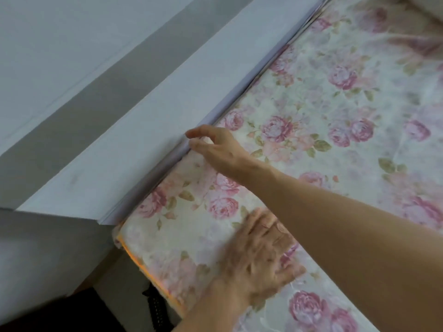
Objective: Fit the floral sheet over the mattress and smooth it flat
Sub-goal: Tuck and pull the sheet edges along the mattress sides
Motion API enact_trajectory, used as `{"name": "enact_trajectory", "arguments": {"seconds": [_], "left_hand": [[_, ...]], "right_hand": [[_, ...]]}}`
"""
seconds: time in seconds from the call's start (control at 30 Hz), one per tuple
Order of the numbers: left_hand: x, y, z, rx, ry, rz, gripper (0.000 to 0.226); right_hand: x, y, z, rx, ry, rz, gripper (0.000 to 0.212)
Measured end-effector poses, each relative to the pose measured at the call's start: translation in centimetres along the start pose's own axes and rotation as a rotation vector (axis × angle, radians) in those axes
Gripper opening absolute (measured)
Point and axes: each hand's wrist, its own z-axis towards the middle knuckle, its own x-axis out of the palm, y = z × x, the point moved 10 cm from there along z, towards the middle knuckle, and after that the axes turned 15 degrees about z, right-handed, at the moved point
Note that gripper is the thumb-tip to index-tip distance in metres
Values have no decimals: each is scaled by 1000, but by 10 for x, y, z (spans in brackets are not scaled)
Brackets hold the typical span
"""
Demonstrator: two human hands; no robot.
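The floral sheet (323, 111), cream with pink roses, covers the top of the mattress. An orange strip of the mattress (134, 259) shows at the near left corner, below the sheet's edge. My left hand (259, 257) lies flat on the sheet near that corner, fingers spread and a little blurred. My right hand (215, 147) reaches across to the sheet's left edge, where it meets the white ledge. Its fingers are loosely curved and apart, with nothing clearly gripped. A few creases show in the sheet at the far right.
A long white ledge (143, 130) runs tight along the mattress's left side, with a grey wall (60, 56) behind it. A dark object (153, 305) sits on the floor below the near corner. Something white (424, 8) lies at the bed's far right.
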Motion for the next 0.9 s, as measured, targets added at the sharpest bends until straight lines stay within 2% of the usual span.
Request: {"name": "enact_trajectory", "arguments": {"seconds": [0.03, 0.1, 0.2, 0.33, 0.4, 0.47, 0.53, 0.6, 0.73, 0.83, 0.9], "left_hand": [[8, 2, 14, 7, 55, 84, 61], [17, 28, 42, -84, 91, 208, 85], [13, 73, 79, -267, 23, 212, 75], [10, 101, 127, -465, 21, 182, 76], [0, 86, 147, -512, -54, 107, 74], [-13, 30, 166, -356, -139, 35, 67], [-16, -56, 182, -42, -170, -24, 62], [-10, -143, 192, 237, -150, -28, 59], [20, -240, 195, 594, -42, 15, 60], [37, -243, 213, 685, -3, 157, 62], [33, -228, 250, 620, 4, 229, 65]], "right_hand": [[-11, 8, -9, -55, -64, 15, 31], [-47, 17, -35, -166, -232, -49, 31], [-126, 11, -92, -281, -561, -241, 34], [-246, -39, -189, -137, -1000, -416, 47], [-289, -57, -233, -55, -1150, -441, 52], [-316, -69, -261, -17, -1224, -409, 50], [-334, -77, -280, -1, -1260, -353, 48], [-350, -78, -299, -18, -1314, -323, 48], [-372, -86, -341, 17, -1462, -364, 51], [-374, -103, -378, 194, -1576, -495, 66], [-374, -126, -408, 422, -1621, -523, 88]]}}
